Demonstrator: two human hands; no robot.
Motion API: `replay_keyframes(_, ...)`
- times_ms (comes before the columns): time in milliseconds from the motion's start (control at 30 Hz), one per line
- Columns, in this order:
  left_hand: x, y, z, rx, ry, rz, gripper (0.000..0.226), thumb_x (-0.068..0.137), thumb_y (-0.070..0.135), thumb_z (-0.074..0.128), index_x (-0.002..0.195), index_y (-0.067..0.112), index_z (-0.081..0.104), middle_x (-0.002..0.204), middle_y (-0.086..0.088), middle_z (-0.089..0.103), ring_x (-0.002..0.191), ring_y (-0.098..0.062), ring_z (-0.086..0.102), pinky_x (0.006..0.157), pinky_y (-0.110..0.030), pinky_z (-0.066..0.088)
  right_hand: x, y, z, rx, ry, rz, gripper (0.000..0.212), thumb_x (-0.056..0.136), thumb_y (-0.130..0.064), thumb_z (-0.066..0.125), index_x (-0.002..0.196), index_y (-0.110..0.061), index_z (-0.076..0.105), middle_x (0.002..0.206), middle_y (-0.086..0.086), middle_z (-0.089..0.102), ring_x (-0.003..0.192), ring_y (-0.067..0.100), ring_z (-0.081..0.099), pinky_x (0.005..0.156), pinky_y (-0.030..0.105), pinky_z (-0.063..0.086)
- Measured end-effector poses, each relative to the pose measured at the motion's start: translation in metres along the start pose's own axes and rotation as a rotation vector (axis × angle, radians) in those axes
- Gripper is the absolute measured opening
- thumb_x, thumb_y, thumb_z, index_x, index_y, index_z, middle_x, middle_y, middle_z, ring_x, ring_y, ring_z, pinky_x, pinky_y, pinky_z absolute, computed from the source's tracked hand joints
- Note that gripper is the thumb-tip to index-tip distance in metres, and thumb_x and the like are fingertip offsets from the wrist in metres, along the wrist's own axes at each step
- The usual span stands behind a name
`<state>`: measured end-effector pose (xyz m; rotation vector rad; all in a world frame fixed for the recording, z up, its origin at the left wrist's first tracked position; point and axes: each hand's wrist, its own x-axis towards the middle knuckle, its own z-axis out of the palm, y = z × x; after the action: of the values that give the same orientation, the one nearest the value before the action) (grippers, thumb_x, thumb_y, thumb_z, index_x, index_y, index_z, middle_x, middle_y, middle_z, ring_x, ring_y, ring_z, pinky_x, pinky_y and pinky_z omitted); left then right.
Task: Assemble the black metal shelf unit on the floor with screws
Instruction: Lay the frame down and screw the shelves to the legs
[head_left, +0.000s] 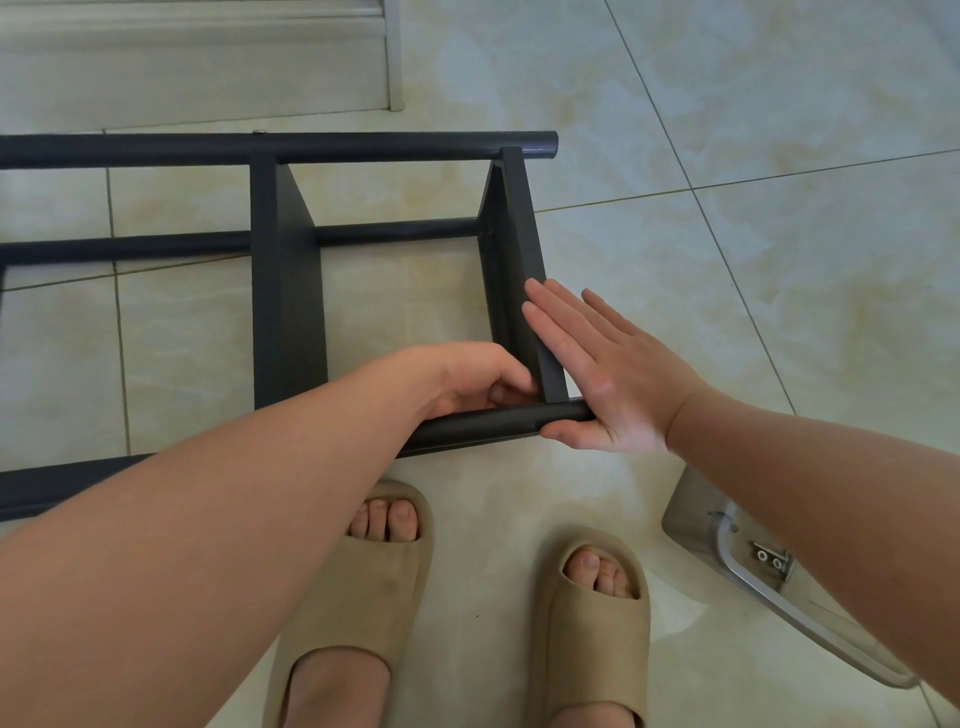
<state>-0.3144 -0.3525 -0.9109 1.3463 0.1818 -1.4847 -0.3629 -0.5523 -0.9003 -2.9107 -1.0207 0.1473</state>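
Pale glossy tile floor (727, 260), w/ a light skirting board along the top edge. On it the black shelf unit (288, 291) lies on its side, right in front of the person's feet in tan slippers (363, 571).

Right hand (597, 374) is flat & open: straight fingers press on the outer face of the end panel (519, 234), and the thumb sits at the end of the near tube (483, 423). Left hand (467, 379) reaches into the inside corner where that tube meets the panel. Its fingers are curled there, but whether they pinch a screw or grip anything is hidden, so can't tell.

Step in hand, prob.: lining up the last panel w/ the near tube so the joint can be fixed. The far tube (260, 148) already looks joined to both panels.

Next move likely needs the panel kept square & steady w/ the right hand while the holes are matched and a screw is started from the tube side. No loose screw or tool shows in view, so one may have to be fetched first.
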Motion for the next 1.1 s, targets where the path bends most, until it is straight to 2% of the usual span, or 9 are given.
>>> replay_keyframes(133,0.0033,-0.0021,-0.0001,0.065,0.023,-0.006,0.024,0.096,0.018,0.058,0.112,0.006,0.072,0.081,-0.006,0.074,0.067,-0.015,0.070,0.067,-0.027,0.053,0.0001,0.0002,0.0008,-0.005,0.005,-0.005,0.105,0.090,-0.072,0.042,0.159,0.001,0.013,0.168,0.017,0.006,0.156,0.033,0.007,0.125,0.053,0.018)
replay_keyframes(233,0.0054,-0.0048,-0.0022,0.053,0.018,0.014,0.019,0.095,0.016,0.059,0.105,0.007,0.073,0.083,-0.007,0.075,0.070,-0.016,0.071,0.069,-0.029,0.052,0.0002,0.0005,0.0014,-0.002,0.012,-0.007,0.105,0.089,-0.072,0.043,0.159,0.001,0.014,0.168,0.018,0.007,0.156,0.033,0.007,0.125,0.054,0.018)
replay_keyframes(333,0.0039,-0.0042,-0.0020,0.011,-0.004,0.056,0.018,0.095,0.009,0.055,0.094,0.008,0.072,0.076,-0.007,0.074,0.067,-0.016,0.070,0.069,-0.029,0.052,0.0000,0.0007,0.0011,-0.006,0.007,-0.004,0.105,0.089,-0.071,0.043,0.159,0.002,0.015,0.168,0.018,0.008,0.156,0.034,0.007,0.124,0.054,0.019)
replay_keyframes(467,0.0030,-0.0024,-0.0011,-0.002,-0.003,0.037,0.022,0.095,0.008,0.049,0.096,0.005,0.071,0.078,-0.009,0.073,0.068,-0.017,0.070,0.070,-0.028,0.055,0.0000,0.0000,0.0007,-0.006,0.012,-0.001,0.105,0.089,-0.071,0.044,0.159,0.002,0.017,0.168,0.018,0.009,0.156,0.034,0.009,0.124,0.054,0.020)
replay_keyframes(567,0.0055,-0.0043,-0.0011,0.070,0.067,0.077,0.014,0.092,0.010,0.059,0.095,0.006,0.072,0.077,-0.007,0.073,0.069,-0.019,0.069,0.077,-0.032,0.055,-0.0001,-0.0001,0.0010,-0.004,0.011,-0.002,0.105,0.089,-0.071,0.044,0.159,0.002,0.017,0.168,0.019,0.010,0.156,0.034,0.009,0.124,0.055,0.020)
replay_keyframes(667,0.0060,-0.0060,-0.0011,0.084,0.059,0.132,0.012,0.092,0.005,0.060,0.088,0.007,0.071,0.069,-0.005,0.071,0.065,-0.017,0.068,0.073,-0.031,0.052,0.0002,0.0000,0.0013,-0.002,0.019,-0.008,0.105,0.089,-0.070,0.045,0.158,0.003,0.017,0.167,0.019,0.010,0.156,0.035,0.010,0.124,0.055,0.021)
replay_keyframes(800,0.0049,-0.0057,-0.0027,0.025,-0.011,0.102,0.020,0.094,0.002,0.053,0.094,0.007,0.072,0.078,-0.008,0.073,0.072,-0.018,0.069,0.077,-0.031,0.053,0.0000,0.0008,0.0004,-0.003,0.016,-0.009,0.104,0.090,-0.070,0.045,0.159,0.003,0.016,0.168,0.019,0.009,0.156,0.035,0.009,0.124,0.055,0.021)
replay_keyframes(967,0.0013,-0.0007,0.0012,0.032,-0.006,0.061,0.023,0.096,0.009,0.048,0.096,0.006,0.071,0.082,-0.009,0.072,0.070,-0.017,0.068,0.072,-0.030,0.054,0.0000,0.0002,0.0004,-0.003,0.004,-0.012,0.104,0.090,-0.071,0.043,0.159,0.003,0.015,0.168,0.019,0.008,0.156,0.035,0.008,0.123,0.055,0.021)
replay_keyframes(1100,0.0020,-0.0037,0.0015,0.093,0.055,0.122,0.015,0.094,0.007,0.059,0.083,0.010,0.069,0.065,-0.003,0.070,0.059,-0.013,0.067,0.067,-0.029,0.051,-0.0002,0.0013,-0.0001,0.007,0.003,-0.016,0.103,0.092,-0.071,0.041,0.158,0.003,0.015,0.168,0.020,0.008,0.156,0.035,0.007,0.124,0.055,0.020)
